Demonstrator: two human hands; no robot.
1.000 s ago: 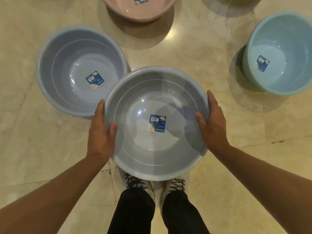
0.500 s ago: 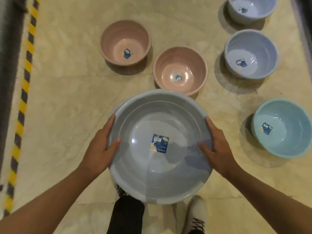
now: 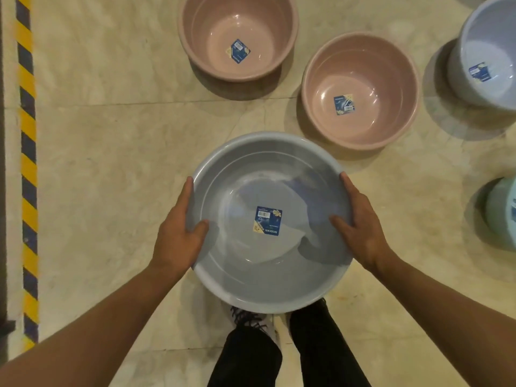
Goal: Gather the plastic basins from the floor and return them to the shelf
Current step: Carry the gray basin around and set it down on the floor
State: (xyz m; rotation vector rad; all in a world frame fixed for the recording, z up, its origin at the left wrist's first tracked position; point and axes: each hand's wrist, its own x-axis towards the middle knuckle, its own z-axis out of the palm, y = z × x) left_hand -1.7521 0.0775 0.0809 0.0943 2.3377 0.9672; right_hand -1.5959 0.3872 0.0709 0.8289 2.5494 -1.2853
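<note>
Both hands clamp the grey basin by its rim, left hand on the left edge, right hand on the right, thumbs inside, so the basin hangs between the grip above the shoes. Below is a beige tiled floor. Beyond sit two pink basins, a pale blue one far right, a teal one at right. A striped line runs along the left. Since half a second ago the pink basins loom closer.
</note>
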